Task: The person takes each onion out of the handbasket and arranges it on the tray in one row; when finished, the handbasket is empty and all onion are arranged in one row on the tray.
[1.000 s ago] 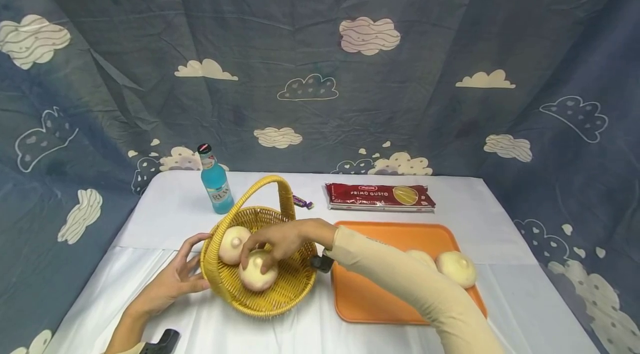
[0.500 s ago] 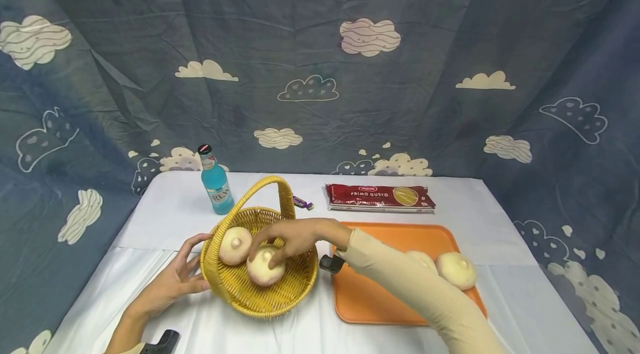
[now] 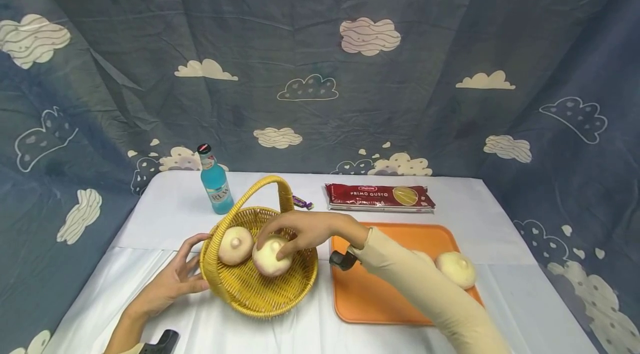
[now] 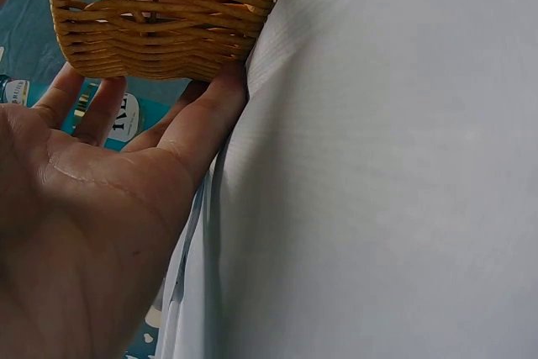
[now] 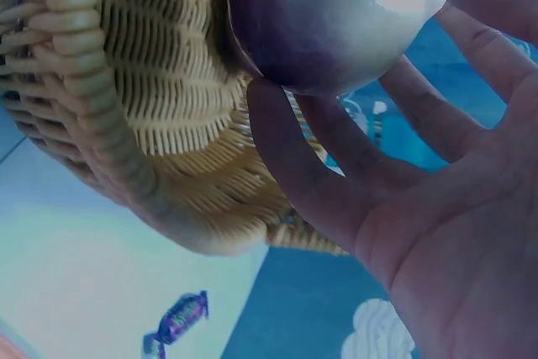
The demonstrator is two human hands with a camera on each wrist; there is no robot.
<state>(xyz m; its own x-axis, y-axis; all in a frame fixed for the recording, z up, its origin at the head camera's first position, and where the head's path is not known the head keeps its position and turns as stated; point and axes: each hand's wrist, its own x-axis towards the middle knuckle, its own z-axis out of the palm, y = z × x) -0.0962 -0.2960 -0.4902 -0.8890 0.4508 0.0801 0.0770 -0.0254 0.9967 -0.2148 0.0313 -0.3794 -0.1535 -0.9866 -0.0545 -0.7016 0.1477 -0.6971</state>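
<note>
A yellow wicker basket with an arched handle stands on the white-covered table. My right hand reaches into it and grips a round cream turnip; its purple underside shows in the right wrist view, with fingers and thumb around its sides. Left of it in the basket sits a second turnip. My left hand lies beside the basket's left side, fingers spread and fairly straight; in the left wrist view the fingertips are right at the woven wall.
An orange tray lies to the right, partly under my right forearm. On it are a turnip and another half hidden by the sleeve. Behind stand a blue bottle, a purple-wrapped candy and a red pasta packet.
My right hand has moved the gripped turnip to the right and slightly back inside the basket, away from the other turnip. My left hand and the basket have stayed put.
</note>
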